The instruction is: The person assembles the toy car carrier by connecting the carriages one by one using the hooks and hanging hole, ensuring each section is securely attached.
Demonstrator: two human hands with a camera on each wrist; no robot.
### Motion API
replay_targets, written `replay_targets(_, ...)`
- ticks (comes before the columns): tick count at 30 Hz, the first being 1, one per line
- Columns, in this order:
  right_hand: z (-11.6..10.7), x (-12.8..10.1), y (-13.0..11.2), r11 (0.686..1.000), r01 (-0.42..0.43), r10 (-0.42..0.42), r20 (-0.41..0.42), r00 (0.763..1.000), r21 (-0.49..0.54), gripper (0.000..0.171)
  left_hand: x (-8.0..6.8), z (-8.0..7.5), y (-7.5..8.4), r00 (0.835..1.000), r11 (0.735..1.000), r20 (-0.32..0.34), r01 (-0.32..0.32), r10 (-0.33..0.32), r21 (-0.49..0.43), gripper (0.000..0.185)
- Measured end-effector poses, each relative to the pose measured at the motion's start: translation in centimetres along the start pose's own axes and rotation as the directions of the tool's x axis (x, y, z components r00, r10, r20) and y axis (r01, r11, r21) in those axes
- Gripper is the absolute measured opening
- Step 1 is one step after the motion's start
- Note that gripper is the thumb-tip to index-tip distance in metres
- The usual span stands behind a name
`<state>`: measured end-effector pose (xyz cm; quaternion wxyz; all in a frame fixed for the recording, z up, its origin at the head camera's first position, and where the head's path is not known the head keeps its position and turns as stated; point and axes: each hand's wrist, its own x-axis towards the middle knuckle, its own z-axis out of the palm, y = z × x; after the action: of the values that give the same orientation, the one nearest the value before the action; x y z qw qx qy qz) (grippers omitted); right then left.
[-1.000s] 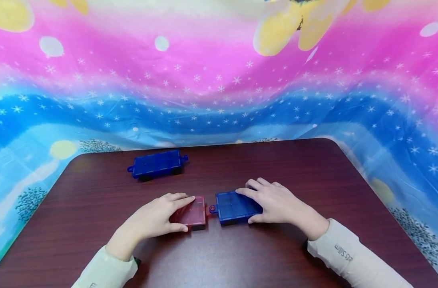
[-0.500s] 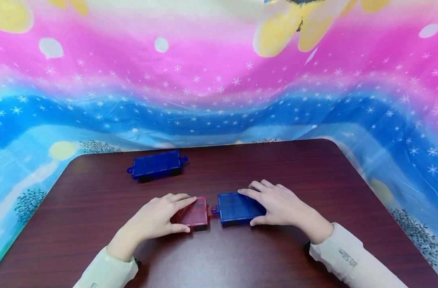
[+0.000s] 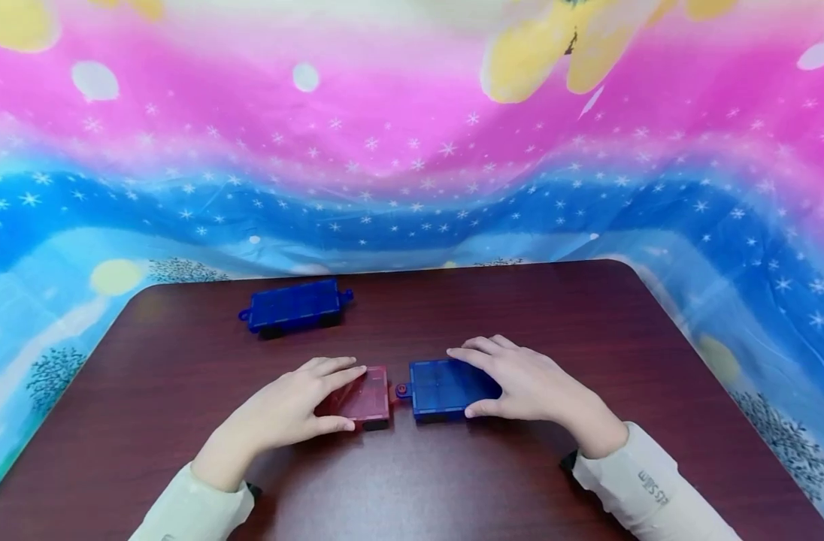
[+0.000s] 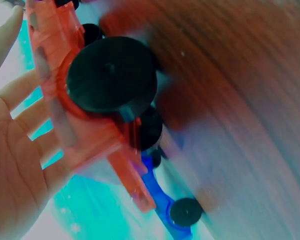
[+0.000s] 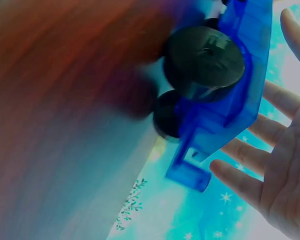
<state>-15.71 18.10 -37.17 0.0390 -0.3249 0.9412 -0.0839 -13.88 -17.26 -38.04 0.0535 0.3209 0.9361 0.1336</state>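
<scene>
In the head view, a clear red toy wagon (image 3: 370, 394) with black wheels stands on the table at the middle. My left hand (image 3: 286, 406) grips its left end, thumb along the near side and fingers over the far side. Beside it is a blue toy wagon (image 3: 446, 387), held likewise at its right end by my right hand (image 3: 530, 379). A blue hitch ring (image 3: 403, 391) sits at the red wagon's coupling, between the two bodies. Large black wheels show under the red wagon (image 4: 72, 145) in the left wrist view and the blue wagon (image 5: 232, 107) in the right wrist view.
Another blue wagon (image 3: 295, 304), with a hitch at each end, stands near the far left edge of the dark wooden table (image 3: 520, 300). Behind the table hangs a pink and blue patterned cloth (image 3: 385, 150).
Over the last second both wagons have shifted very slightly right, with the hands still on them. The far blue wagon stays where it was.
</scene>
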Motion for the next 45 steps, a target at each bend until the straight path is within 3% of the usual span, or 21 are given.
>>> replay_targets(6, -0.6, 1.2, -1.1, 0.998, 0.016, -0.015, -0.024, 1.000, 0.056, 0.080, -1.1, -1.1, -1.3, 0.999, 1.000, -0.039, 0.021, -0.021, 0.005, 0.067)
replay_targets(13, -1.0, 3.7, -3.0, 0.989, 0.086, -0.084, -0.019, 0.996, 0.117, 0.078, -2.0, -3.7, -4.5, 0.991, 0.998, -0.123, 0.057, -0.052, 0.039, 0.069)
replay_targets(18, -0.5, 5.9, -4.0, 0.974, 0.125, -0.130, 0.016, 0.991, 0.187, 0.073, -1.2, -5.5, -7.0, 0.987, 0.994, -0.138, 0.093, -0.083, 0.064, 0.072)
replay_targets(23, 0.1, 7.6, -5.1, 0.960, 0.172, -0.188, 0.055, 0.981, 0.219, 0.070, 0.7, -6.5, -9.2, 0.987, 0.992, -0.119, 0.112, -0.104, 0.061, 0.074)
replay_targets(34, 1.3, 9.8, -7.1, 0.921, 0.253, -0.304, 0.143, 0.942, 0.297, 0.071, 4.0, -4.9, -13.1, 0.985, 0.984, -0.049, 0.166, -0.164, 0.062, 0.078)
replay_targets(40, 1.7, 10.7, -8.0, 0.928, 0.214, -0.286, 0.219, 0.933, 0.304, 0.075, 4.8, -4.6, -13.9, 0.983, 0.982, -0.023, 0.181, -0.180, 0.057, 0.077)
replay_targets(45, 2.1, 11.0, -8.5, 0.932, 0.219, -0.291, 0.236, 0.927, 0.287, 0.082, 5.1, -4.6, -14.1, 0.979, 0.978, -0.001, 0.204, -0.204, 0.047, 0.079)
